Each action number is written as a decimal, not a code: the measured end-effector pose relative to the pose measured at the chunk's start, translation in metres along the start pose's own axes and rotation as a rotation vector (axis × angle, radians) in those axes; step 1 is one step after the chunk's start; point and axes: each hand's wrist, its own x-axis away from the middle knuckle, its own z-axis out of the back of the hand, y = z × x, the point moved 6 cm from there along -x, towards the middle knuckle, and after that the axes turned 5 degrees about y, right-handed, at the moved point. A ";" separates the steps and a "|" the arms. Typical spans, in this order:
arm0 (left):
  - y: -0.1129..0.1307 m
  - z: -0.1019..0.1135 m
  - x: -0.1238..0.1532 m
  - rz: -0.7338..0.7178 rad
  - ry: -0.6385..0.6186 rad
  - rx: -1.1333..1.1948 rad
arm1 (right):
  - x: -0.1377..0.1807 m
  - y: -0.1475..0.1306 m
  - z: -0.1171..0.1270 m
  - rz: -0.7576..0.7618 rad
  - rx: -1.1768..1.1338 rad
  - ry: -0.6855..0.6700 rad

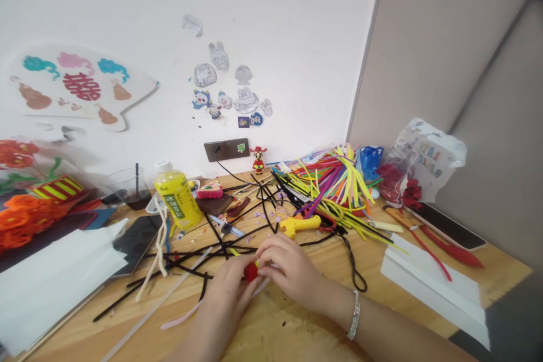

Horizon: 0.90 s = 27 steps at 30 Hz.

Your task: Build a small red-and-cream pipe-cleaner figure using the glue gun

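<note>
Close together over the front of the wooden table, my left hand (231, 283) and my right hand (286, 264) both have their fingers closed. Between them is a small round red piece (250, 272) with a bit of yellow at its edge; its kind is not clear. The left fingers grip it from the left, and the right fingertips pinch at its right side. A pale pink pipe cleaner (182, 319) lies under my hands. Just behind them are black pipe cleaners (195, 257) and a yellow glue gun (300, 225).
A yellow drink bottle (178, 195) stands left of centre. Behind the glue gun spreads a pile of coloured pipe cleaners (335, 181). White paper sheets (55, 277) lie at the left, and folded white paper (436, 285) at the right. A plastic cup (131, 189) holds dark liquid.
</note>
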 end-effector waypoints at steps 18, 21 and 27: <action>-0.009 -0.007 -0.003 0.175 -0.051 0.102 | 0.003 0.009 -0.006 -0.144 0.093 -0.009; -0.008 -0.008 -0.006 0.236 -0.086 0.221 | 0.004 0.008 -0.006 -0.136 0.099 0.045; -0.009 -0.004 -0.005 0.215 -0.043 0.167 | 0.006 -0.002 -0.003 -0.043 0.132 0.100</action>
